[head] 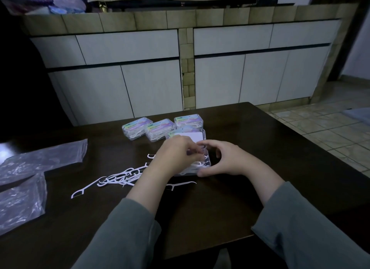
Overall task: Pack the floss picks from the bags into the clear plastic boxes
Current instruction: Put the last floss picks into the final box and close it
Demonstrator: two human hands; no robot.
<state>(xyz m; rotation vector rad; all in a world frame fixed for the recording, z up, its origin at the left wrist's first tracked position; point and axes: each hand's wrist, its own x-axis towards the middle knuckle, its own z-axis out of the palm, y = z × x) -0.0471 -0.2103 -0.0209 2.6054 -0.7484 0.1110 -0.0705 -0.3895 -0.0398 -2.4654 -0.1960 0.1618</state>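
Note:
A clear plastic box (202,166) lies open on the dark table, its lid (193,136) raised behind it. My left hand (176,154) hovers over the box with its fingers pinched on white floss picks inside it. At the box's right side, my right hand (226,158) curls around it and steadies it. A loose heap of white floss picks (120,177) lies on the table left of my left wrist, and one single pick (181,184) lies just in front of the box.
Three closed, filled boxes (158,128) stand in a row behind the open one. Two crumpled clear plastic bags (42,160) (19,204) lie at the table's left. The table's right edge (312,140) drops to a tiled floor; white cabinets stand behind.

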